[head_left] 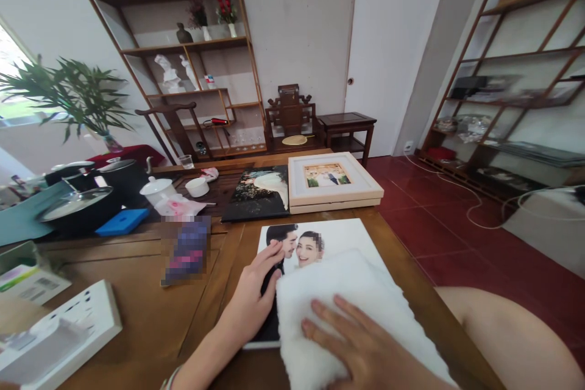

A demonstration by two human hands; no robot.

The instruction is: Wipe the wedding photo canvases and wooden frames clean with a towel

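Note:
A large photo panel [338, 233] with a portrait of two people lies flat on the wooden table in front of me. My left hand [256, 292] rests on the panel's left part, fingers stretched out over the printed picture. Spread over the lower right of the panel is a white fluffy towel [351, 277]. Flat on top of it presses my right hand [345, 338], its fingers apart. The towel hides much of the panel and its lower right edge.
Behind the panel lie a dark photo panel [256, 195] and a framed picture [315, 198]. Pots, a white lidded bowl [158, 190] and a blue box [122, 222] stand back left. A white power strip [82, 329] lies front left. The table's right edge [411, 274] drops to red floor tiles.

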